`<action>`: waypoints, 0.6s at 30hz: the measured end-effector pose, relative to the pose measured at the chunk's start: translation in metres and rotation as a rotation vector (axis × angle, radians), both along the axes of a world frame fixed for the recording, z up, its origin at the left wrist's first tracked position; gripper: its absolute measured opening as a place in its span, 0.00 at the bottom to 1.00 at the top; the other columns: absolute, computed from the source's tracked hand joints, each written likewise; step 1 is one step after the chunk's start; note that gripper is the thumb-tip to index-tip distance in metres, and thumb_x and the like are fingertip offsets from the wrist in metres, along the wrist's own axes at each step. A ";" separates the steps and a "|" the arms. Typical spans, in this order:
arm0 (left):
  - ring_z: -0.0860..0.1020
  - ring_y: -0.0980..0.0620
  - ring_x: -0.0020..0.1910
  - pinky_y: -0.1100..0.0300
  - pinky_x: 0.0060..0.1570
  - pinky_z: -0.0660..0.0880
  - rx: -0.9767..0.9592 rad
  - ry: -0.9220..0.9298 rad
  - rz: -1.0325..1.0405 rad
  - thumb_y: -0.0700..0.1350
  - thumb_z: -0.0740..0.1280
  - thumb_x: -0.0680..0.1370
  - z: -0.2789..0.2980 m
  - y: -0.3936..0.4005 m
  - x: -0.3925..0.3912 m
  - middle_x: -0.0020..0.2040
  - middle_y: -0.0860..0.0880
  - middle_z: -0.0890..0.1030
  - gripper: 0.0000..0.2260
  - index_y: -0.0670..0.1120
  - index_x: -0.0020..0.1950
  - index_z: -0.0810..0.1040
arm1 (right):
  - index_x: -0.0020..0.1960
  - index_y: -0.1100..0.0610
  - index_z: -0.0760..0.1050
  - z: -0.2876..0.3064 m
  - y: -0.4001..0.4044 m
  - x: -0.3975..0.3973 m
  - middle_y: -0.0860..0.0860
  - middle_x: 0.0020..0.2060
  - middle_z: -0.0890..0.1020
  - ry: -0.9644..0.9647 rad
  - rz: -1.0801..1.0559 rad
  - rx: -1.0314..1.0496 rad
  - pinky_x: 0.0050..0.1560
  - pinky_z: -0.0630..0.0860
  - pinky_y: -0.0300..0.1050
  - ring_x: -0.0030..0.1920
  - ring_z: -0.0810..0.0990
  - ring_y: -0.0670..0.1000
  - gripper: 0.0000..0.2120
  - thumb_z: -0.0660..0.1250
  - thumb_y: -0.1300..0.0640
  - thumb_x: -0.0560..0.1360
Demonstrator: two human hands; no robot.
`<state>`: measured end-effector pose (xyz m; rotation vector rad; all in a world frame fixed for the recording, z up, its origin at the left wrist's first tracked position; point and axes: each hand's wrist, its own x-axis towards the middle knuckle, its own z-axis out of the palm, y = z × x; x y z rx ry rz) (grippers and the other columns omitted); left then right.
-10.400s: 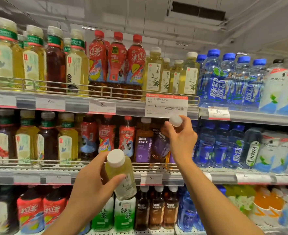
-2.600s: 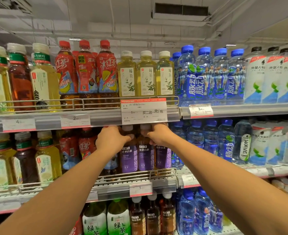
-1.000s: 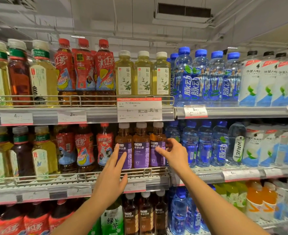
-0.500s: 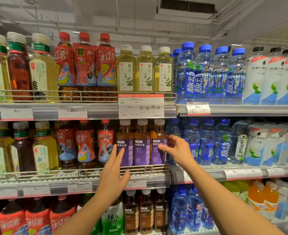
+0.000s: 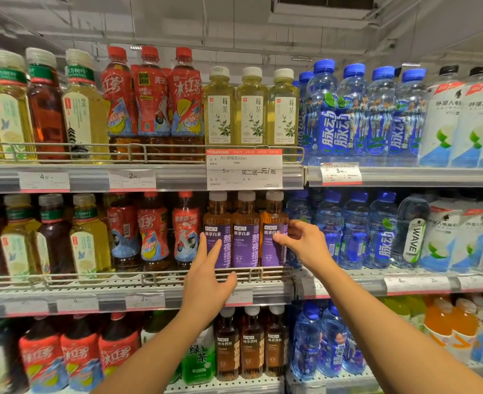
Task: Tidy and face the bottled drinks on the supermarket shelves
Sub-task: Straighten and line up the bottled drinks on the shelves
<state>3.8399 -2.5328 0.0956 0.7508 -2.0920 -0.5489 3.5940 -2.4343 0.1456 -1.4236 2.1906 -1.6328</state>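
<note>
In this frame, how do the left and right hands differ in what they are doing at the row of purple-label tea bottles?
The left hand is open, fingers straight against the leftmost purple-label bottle; the right hand curls its fingers round the rightmost purple-label bottle. The left hand sits lower, its heel over the wire rail; the right hand sits higher, at label height. Both touch bottles on the middle shelf.
</note>
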 end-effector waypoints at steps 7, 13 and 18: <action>0.50 0.52 0.81 0.50 0.75 0.64 0.009 -0.092 -0.044 0.52 0.70 0.79 0.004 -0.004 0.008 0.82 0.58 0.38 0.34 0.55 0.81 0.59 | 0.69 0.56 0.78 0.003 0.002 0.019 0.48 0.57 0.85 0.025 -0.042 0.007 0.62 0.81 0.54 0.56 0.84 0.46 0.27 0.76 0.45 0.74; 0.54 0.49 0.81 0.48 0.76 0.62 -0.019 -0.094 -0.006 0.50 0.69 0.79 0.013 0.005 0.021 0.83 0.51 0.50 0.27 0.54 0.77 0.67 | 0.72 0.55 0.74 -0.007 0.020 0.041 0.48 0.60 0.84 0.126 -0.114 -0.010 0.65 0.78 0.50 0.59 0.82 0.47 0.26 0.75 0.51 0.76; 0.63 0.49 0.78 0.49 0.74 0.64 -0.016 -0.116 -0.010 0.50 0.69 0.80 0.017 0.022 0.053 0.79 0.50 0.65 0.23 0.51 0.74 0.71 | 0.71 0.53 0.74 -0.016 0.046 0.056 0.48 0.60 0.83 0.177 -0.105 0.017 0.60 0.79 0.50 0.58 0.81 0.48 0.23 0.72 0.50 0.77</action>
